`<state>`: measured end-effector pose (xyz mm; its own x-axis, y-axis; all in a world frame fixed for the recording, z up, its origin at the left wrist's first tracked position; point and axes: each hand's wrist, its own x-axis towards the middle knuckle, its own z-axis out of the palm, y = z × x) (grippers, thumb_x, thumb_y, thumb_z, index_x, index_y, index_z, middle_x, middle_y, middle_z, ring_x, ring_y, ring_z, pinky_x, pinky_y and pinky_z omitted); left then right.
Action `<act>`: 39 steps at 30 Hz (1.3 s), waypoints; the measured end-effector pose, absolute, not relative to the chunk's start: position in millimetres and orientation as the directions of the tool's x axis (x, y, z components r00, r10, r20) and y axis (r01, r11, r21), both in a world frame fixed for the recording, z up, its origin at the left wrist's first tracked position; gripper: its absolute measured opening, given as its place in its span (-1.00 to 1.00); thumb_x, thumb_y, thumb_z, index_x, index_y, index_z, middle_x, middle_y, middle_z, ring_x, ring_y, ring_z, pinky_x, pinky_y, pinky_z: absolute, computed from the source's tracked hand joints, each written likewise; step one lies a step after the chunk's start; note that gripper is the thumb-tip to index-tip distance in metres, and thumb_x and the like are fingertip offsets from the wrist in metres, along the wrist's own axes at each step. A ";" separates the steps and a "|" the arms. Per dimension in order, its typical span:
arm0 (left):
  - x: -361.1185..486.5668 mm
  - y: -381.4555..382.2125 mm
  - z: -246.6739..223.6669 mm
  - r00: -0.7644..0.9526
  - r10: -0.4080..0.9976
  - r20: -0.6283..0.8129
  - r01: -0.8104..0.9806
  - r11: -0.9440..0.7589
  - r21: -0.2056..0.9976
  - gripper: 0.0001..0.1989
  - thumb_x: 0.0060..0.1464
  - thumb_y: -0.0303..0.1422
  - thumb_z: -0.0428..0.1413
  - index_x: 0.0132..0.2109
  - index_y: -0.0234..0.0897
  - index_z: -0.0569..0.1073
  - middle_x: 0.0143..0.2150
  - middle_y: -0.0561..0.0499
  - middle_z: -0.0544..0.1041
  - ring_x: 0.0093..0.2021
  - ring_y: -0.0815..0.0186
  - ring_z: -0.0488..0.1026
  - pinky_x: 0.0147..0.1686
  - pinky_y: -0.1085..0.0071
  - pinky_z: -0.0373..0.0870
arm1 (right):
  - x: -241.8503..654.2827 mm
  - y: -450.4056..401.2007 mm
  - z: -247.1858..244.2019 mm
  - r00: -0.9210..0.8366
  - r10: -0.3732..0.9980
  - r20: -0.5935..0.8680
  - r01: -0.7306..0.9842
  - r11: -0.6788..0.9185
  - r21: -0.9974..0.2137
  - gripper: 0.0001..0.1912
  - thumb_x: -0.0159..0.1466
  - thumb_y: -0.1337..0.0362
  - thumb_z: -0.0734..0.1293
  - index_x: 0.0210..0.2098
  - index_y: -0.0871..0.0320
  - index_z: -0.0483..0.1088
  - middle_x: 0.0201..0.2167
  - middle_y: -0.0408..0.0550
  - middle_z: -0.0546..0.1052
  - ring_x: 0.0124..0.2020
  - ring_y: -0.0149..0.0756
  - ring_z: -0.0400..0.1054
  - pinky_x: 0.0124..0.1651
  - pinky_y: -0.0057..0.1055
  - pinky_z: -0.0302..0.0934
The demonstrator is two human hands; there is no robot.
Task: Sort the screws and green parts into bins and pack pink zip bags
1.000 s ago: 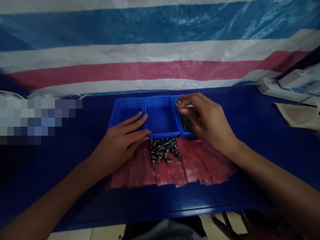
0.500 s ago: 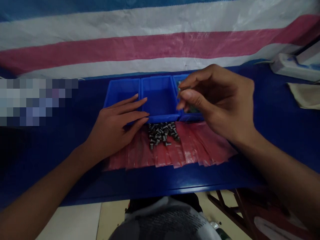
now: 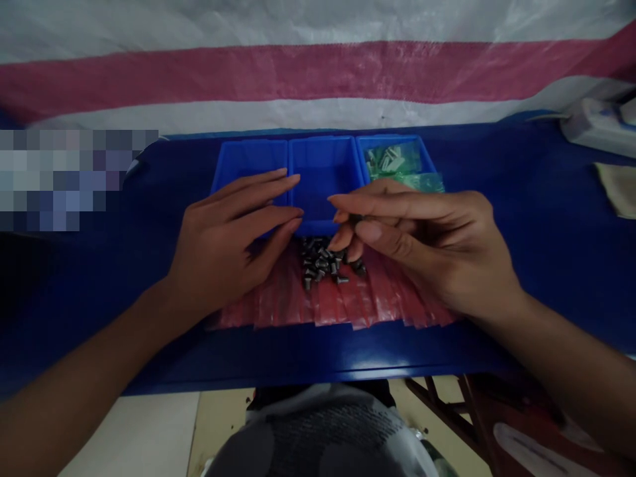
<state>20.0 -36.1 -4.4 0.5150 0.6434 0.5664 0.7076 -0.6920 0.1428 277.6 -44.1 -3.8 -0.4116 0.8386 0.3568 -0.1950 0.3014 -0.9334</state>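
over the screw pile [image 3: 322, 262], the right hand [image 3: 427, 255] pinches a dark screw [image 3: 354, 217], the left hand [image 3: 233, 245] lying flat, open.

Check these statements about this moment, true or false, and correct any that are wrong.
1. The right hand pinches a small dark screw between its fingers. True.
2. The left hand grips a screw. False: it is open and holds nothing visible.
3. The pile of screws lies inside the middle bin. False: it lies on red plastic bags in front of the bins.
4. Green plastic packets lie in the right-hand blue bin. True.
5. The power strip sits at the table's left end. False: it sits at the right end.
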 end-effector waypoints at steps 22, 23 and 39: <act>16.1 -33.4 -6.7 0.539 0.597 0.594 0.681 -0.724 0.109 -0.89 0.45 -0.37 0.22 0.01 -0.06 0.63 0.28 0.10 0.66 0.25 0.17 0.67 0.30 0.07 0.70 | 279.4 -46.0 -0.7 -0.366 0.871 0.328 -0.264 0.240 -0.934 -0.73 0.35 0.46 0.56 -0.01 0.03 0.70 -0.19 -0.19 0.73 -0.26 -0.37 0.71 -0.22 -0.48 0.64; 16.3 -33.0 -7.0 0.542 0.594 0.594 0.678 -0.727 0.109 -0.89 0.44 -0.38 0.23 0.01 -0.07 0.64 0.27 0.08 0.67 0.25 0.16 0.67 0.30 0.08 0.71 | 279.8 -46.1 -0.4 -0.348 0.879 0.324 -0.253 0.245 -0.936 -0.71 0.35 0.44 0.57 0.01 0.01 0.69 -0.21 -0.20 0.73 -0.28 -0.37 0.70 -0.23 -0.47 0.64; 14.1 -27.6 -13.5 0.578 0.605 0.547 0.693 -0.718 0.063 -0.83 0.50 -0.32 0.15 0.09 -0.06 0.64 0.28 0.00 0.66 0.29 0.14 0.64 0.30 0.09 0.71 | 285.3 -44.6 -6.8 -0.400 0.777 0.486 0.117 0.569 -0.814 -0.79 0.50 0.37 0.42 0.05 0.03 0.66 -0.11 -0.05 0.77 -0.23 -0.24 0.72 -0.17 -0.31 0.65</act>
<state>14.1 -27.6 -13.5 0.5777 0.6055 0.5474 0.6930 -0.7182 0.0631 285.3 -44.6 -6.8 -0.3996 0.7771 0.4862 0.1170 0.5693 -0.8137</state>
